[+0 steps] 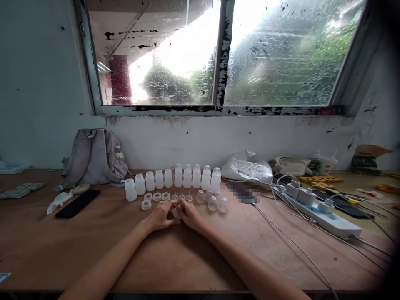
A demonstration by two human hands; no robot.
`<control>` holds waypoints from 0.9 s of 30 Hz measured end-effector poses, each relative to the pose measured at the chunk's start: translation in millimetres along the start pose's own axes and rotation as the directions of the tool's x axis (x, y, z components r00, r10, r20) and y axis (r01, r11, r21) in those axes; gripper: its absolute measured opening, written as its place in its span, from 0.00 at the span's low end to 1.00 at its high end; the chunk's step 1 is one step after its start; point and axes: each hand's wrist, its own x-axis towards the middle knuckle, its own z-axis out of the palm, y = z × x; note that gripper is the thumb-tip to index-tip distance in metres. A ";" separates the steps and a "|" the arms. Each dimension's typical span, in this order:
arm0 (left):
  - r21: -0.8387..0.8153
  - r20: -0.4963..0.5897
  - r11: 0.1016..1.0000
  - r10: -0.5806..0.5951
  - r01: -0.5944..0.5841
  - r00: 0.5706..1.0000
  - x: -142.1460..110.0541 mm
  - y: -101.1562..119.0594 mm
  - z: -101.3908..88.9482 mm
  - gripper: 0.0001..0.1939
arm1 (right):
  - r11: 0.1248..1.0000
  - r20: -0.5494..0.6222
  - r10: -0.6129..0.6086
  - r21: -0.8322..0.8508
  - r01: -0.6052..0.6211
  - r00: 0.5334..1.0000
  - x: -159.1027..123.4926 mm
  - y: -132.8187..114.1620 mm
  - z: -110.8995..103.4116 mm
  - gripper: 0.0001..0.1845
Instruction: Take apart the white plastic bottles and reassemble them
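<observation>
My left hand (pixel 161 216) and my right hand (pixel 188 213) meet at the middle of the table. Between their fingers is a small whitish bottle ring (pixel 176 214), mostly covered by the fingers. Just beyond lie clear bottle nipples (pixel 181 196), with several loose white rings (pixel 157 196) to the left. Clear dome caps (pixel 213 203) rest to the right of my right hand. Behind them runs a row of frosted baby bottles: the left ones, like this open bottle (pixel 130 190), have bare necks, while the right ones, like this capped bottle (pixel 196 176), wear domed tops.
A grey backpack (pixel 93 156) leans on the wall at left, near a black phone (pixel 78 203). To the right are a silvery plastic bag (pixel 248 168), a white power strip (pixel 328 218) and loose cables (pixel 286 237). Yellow tools (pixel 321 180) lie farther right.
</observation>
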 end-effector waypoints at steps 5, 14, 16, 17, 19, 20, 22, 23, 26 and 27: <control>0.013 0.000 1.000 -0.002 0.002 1.000 0.7 2.4 2.0 0.24 | 0.998 0.009 -0.058 0.040 0.058 0.998 -1.8 -4.8 6.6 0.08; 0.132 0.044 0.991 -0.013 0.008 0.999 0.8 1.3 1.8 0.24 | 0.997 -0.067 -0.071 -0.013 0.070 0.995 2.0 1.7 19.0 0.12; 0.153 0.063 0.988 -0.012 0.002 0.998 1.2 1.3 0.6 0.25 | 0.996 -0.072 -0.079 -0.036 0.077 0.994 2.5 1.9 19.9 0.13; 0.163 0.072 0.987 -0.012 0.000 0.997 1.3 1.0 -0.5 0.25 | 0.995 -0.069 -0.085 -0.049 0.082 0.994 2.7 2.0 19.5 0.14; 0.183 0.082 0.983 -0.016 0.001 0.996 0.7 -0.7 -3.9 0.25 | 0.993 -0.058 -0.092 -0.076 0.087 0.994 2.8 2.9 16.4 0.14; 0.194 0.084 0.981 -0.022 0.005 0.996 0.0 -2.5 -6.1 0.25 | 0.992 -0.056 -0.089 -0.091 0.083 0.994 2.8 4.0 13.6 0.14; 0.216 0.076 0.976 -0.040 0.022 0.996 -2.2 -8.3 -11.3 0.24 | 0.990 -0.070 -0.062 -0.127 0.053 0.996 2.8 7.7 6.3 0.12; 0.228 0.068 0.973 -0.052 0.035 0.996 -3.6 -12.4 -14.1 0.23 | 0.989 -0.088 -0.039 -0.147 0.026 0.995 2.8 10.4 2.3 0.11; 0.260 0.043 0.962 -0.094 0.080 0.995 -8.1 -27.0 -21.8 0.21 | 0.977 -0.139 0.048 -0.198 -0.075 0.989 2.5 20.4 -7.6 0.11; 0.269 0.037 0.959 -0.109 0.095 0.993 -9.4 -32.0 -23.8 0.21 | 0.972 -0.144 0.074 -0.211 -0.104 0.987 2.5 23.8 -9.4 0.11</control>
